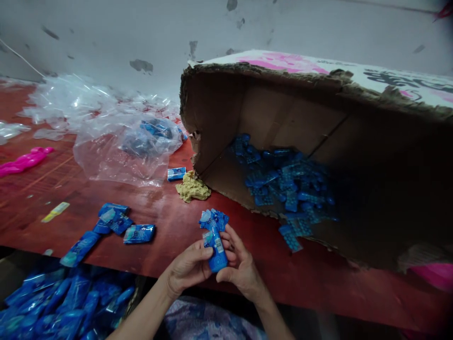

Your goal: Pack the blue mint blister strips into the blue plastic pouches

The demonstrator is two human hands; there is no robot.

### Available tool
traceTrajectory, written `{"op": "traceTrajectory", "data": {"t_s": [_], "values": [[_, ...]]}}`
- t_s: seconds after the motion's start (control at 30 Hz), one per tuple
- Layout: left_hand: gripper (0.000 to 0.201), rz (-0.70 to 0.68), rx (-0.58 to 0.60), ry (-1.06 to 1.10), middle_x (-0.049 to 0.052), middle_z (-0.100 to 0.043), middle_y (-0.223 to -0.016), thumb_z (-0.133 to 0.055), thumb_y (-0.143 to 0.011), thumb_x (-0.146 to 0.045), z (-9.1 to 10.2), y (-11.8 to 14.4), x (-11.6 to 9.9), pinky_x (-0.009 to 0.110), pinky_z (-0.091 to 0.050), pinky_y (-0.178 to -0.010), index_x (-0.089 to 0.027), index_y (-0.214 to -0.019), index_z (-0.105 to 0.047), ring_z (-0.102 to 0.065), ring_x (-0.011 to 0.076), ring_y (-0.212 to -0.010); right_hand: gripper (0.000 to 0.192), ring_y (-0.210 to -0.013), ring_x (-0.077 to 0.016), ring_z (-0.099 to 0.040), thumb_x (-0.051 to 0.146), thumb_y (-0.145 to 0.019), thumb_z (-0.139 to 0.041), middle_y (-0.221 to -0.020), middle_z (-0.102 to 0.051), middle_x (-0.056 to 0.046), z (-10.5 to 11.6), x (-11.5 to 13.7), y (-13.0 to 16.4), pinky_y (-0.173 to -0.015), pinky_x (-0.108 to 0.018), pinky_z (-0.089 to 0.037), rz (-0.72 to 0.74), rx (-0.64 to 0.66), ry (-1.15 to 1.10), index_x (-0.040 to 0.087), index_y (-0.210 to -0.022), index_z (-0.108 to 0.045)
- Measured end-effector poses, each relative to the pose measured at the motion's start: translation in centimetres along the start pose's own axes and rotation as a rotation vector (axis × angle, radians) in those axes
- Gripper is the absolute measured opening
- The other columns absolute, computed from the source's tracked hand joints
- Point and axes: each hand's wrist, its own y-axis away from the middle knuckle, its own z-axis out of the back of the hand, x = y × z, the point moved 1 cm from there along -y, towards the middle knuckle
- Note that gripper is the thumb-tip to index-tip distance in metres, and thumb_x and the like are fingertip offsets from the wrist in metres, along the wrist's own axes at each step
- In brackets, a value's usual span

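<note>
Over the front of the red table, my left hand [189,267] grips a small blue packet [216,250] with a white barcode label, its thumb pressed on the face. My right hand [244,269] is closed about the packet's right side, with the thumb by the lower end and some fingers behind it. Just beyond my fingers lies a small pile of blue wrapper pieces [213,218]. To the left, several blue packets [113,219] rest on the table, one of them apart [139,233].
A torn cardboard box [219,156] lies on its side at the right, with many blue blister-like packs [290,179] inside. Clear plastic bags [120,151] cover the back left. A yellow crumpled cloth [193,187] touches the box. Blue packets [67,302] fill a container below the table edge.
</note>
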Motion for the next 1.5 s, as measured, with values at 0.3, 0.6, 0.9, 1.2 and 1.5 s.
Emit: {"op": "traceTrajectory", "data": {"t_s": [0.3, 0.6, 0.9, 1.2, 1.5], "values": [[0.016, -0.172, -0.189, 0.08, 0.007, -0.071, -0.075, -0.065, -0.07, -0.025, -0.7, -0.4, 2.2, 0.023, -0.05, -0.069, -0.012, -0.078, -0.069, -0.065, 0.0154, -0.071, 0.077, -0.097, -0.0209, -0.06, 0.052, -0.064, -0.066, -0.116, -0.057, -0.007, -0.5, -0.6, -0.3, -0.08, -0.03, -0.049, 0.013, -0.034, -0.049, 0.029, -0.131, -0.034], [0.027, -0.542, -0.728, 0.268, 0.006, -0.07, -0.073, -0.043, -0.084, -0.03, 2.9, 2.9, -2.8, 0.035, -0.054, -0.07, -0.015, -0.078, -0.064, -0.066, 0.0198, -0.076, 0.036, -0.101, -0.02, -0.053, 0.021, -0.079, -0.057, -0.107, -0.057, -0.004, 1.2, -0.2, -2.3, -0.089, -0.034, -0.04, 0.1, -0.09, 0.702, 0.028, -0.114, -0.054], [0.023, -0.394, -0.859, 0.233, 0.003, -0.061, -0.05, -0.042, -0.083, -0.019, 5.2, 5.8, -2.4, 0.034, -0.054, -0.064, -0.012, -0.074, -0.062, -0.066, 0.0187, -0.061, 0.016, -0.088, -0.024, -0.051, 0.022, -0.078, -0.059, -0.094, -0.06, -0.006, 0.0, -1.4, -6.2, -0.074, -0.035, -0.038, 0.051, -0.155, 1.438, 0.023, -0.094, -0.06], [0.032, -0.408, -0.752, -0.109, -0.002, -0.06, -0.055, -0.072, -0.058, -0.026, 2.4, 0.5, 0.0, 0.02, -0.043, -0.043, -0.014, -0.083, -0.056, -0.053, 0.0085, -0.042, 0.013, -0.077, -0.0196, -0.052, 0.019, -0.084, -0.052, -0.08, -0.062, -0.003, 0.0, -1.9, -6.0, -0.067, -0.03, -0.033, 0.088, -0.198, 1.485, 0.023, -0.078, -0.062], [0.028, -0.406, -0.645, -0.26, 0.002, -0.064, -0.067, -0.07, -0.06, -0.034, 1.9, -1.5, 0.0, 0.019, -0.039, -0.052, -0.013, -0.078, -0.065, -0.055, 0.0096, -0.057, 0.023, -0.085, -0.0207, -0.051, 0.019, -0.079, -0.055, -0.094, -0.061, -0.006, -0.7, 0.3, -3.1, -0.076, -0.034, -0.036, 0.249, -0.257, 0.962, 0.024, -0.101, -0.062]]}}
